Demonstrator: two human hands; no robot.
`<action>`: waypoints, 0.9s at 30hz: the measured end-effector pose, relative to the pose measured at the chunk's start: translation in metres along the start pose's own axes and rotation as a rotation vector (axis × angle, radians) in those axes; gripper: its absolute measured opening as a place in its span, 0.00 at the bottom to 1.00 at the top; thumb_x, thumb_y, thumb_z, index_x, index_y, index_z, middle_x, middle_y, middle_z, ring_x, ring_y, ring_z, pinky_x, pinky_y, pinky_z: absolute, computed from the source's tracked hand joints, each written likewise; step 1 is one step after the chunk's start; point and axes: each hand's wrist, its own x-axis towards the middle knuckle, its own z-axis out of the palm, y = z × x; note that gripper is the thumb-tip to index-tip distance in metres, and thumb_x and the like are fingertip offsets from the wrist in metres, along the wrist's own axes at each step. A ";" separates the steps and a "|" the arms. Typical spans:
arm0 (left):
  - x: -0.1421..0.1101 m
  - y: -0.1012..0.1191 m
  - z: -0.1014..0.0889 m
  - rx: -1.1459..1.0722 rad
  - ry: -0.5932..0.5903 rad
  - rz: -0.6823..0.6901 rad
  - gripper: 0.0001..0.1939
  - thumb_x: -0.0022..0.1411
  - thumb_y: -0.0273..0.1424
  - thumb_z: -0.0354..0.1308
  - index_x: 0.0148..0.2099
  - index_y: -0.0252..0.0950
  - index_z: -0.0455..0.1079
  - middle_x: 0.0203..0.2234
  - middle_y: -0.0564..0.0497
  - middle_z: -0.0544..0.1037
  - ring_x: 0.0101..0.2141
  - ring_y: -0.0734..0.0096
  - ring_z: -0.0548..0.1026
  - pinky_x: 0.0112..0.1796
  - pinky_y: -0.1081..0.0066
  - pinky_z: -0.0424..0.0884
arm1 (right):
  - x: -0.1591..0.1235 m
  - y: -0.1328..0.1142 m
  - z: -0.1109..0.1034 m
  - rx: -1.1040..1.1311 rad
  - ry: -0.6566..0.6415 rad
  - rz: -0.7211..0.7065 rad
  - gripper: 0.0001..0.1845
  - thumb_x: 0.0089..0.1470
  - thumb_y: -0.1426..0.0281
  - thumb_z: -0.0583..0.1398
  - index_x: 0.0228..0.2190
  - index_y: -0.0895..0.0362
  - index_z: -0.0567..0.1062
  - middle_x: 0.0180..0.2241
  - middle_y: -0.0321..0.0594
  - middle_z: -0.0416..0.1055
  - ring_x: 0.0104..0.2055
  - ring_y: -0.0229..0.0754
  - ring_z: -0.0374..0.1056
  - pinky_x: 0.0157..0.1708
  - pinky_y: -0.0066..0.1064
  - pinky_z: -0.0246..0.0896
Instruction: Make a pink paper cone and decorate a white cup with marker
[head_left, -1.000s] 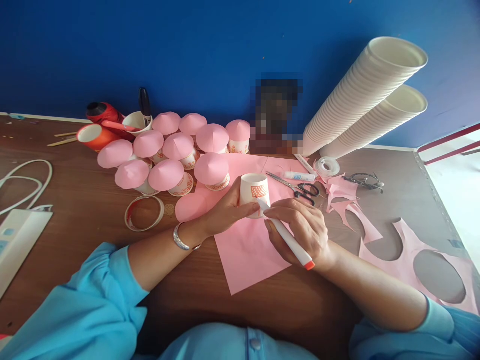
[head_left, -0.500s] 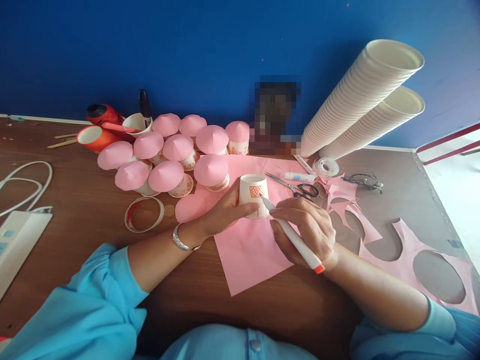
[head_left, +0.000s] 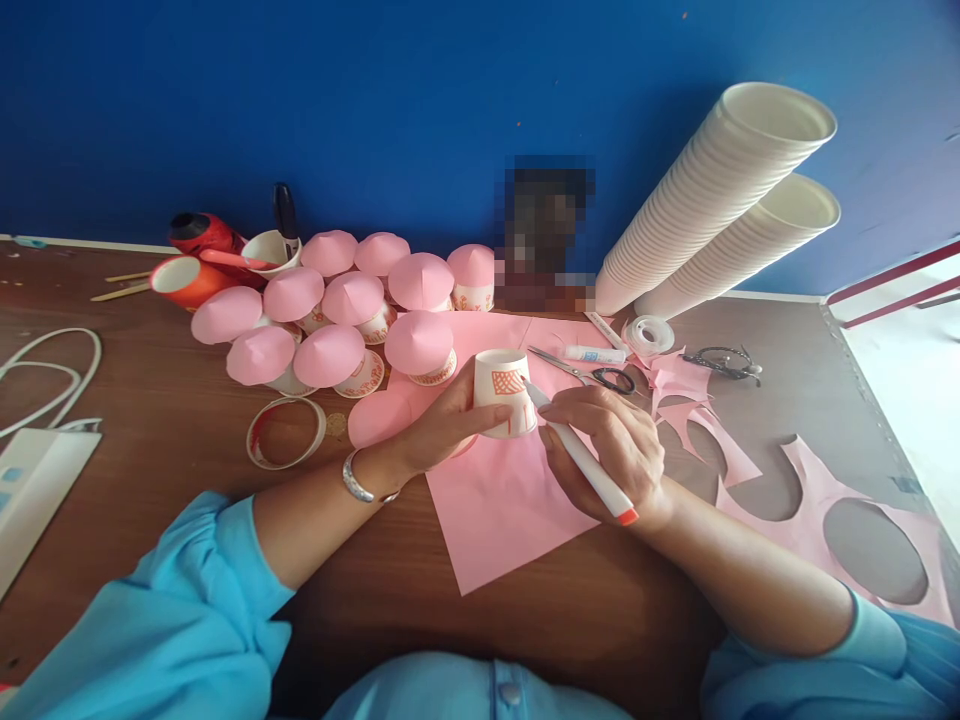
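Observation:
My left hand is closed around a white paper cup, held upside down above pink paper. Orange crosshatched lines in a window-like box mark the cup's side, with more orange lines lower down. Between the fingers of my right hand is a white marker with an orange end. Its tip is at the right edge of the crosshatched box. To the left stand several decorated cups with pink paper cones on top. Behind my right hand lie scissors and a glue tube.
Two tall stacks of white cups lean against the blue wall. Pink paper scraps, eyeglasses and a tape roll lie at right. On the left are another tape roll, a red cup and a white power strip.
The cup has turned slightly in my left hand. The marker tip has shifted to the box's right edge, and its orange end has moved up and left with my right hand.

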 end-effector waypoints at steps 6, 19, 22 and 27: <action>-0.002 -0.003 -0.003 -0.011 -0.017 -0.003 0.11 0.66 0.34 0.68 0.48 0.39 0.74 0.38 0.51 0.78 0.38 0.69 0.74 0.42 0.68 0.71 | 0.001 -0.001 0.000 0.017 -0.009 -0.003 0.14 0.59 0.80 0.62 0.46 0.57 0.73 0.31 0.41 0.77 0.30 0.43 0.76 0.30 0.34 0.74; -0.003 -0.003 -0.004 0.016 0.001 -0.039 0.15 0.64 0.36 0.70 0.48 0.38 0.71 0.37 0.51 0.75 0.38 0.68 0.72 0.41 0.68 0.69 | 0.000 0.000 0.001 0.022 -0.006 0.005 0.14 0.61 0.79 0.62 0.47 0.56 0.74 0.33 0.40 0.78 0.32 0.44 0.77 0.30 0.35 0.74; -0.003 -0.001 -0.003 0.029 -0.009 -0.042 0.14 0.65 0.36 0.70 0.47 0.37 0.71 0.37 0.51 0.76 0.38 0.69 0.72 0.41 0.68 0.69 | 0.000 0.000 0.002 0.023 0.001 0.010 0.15 0.60 0.79 0.62 0.48 0.56 0.74 0.32 0.40 0.78 0.31 0.44 0.77 0.30 0.35 0.74; -0.003 -0.002 -0.004 0.011 0.005 -0.045 0.16 0.64 0.36 0.70 0.49 0.38 0.70 0.36 0.52 0.75 0.37 0.70 0.72 0.40 0.69 0.69 | -0.001 0.000 0.002 0.033 -0.021 0.001 0.14 0.59 0.80 0.62 0.47 0.58 0.73 0.32 0.41 0.77 0.31 0.43 0.76 0.31 0.34 0.73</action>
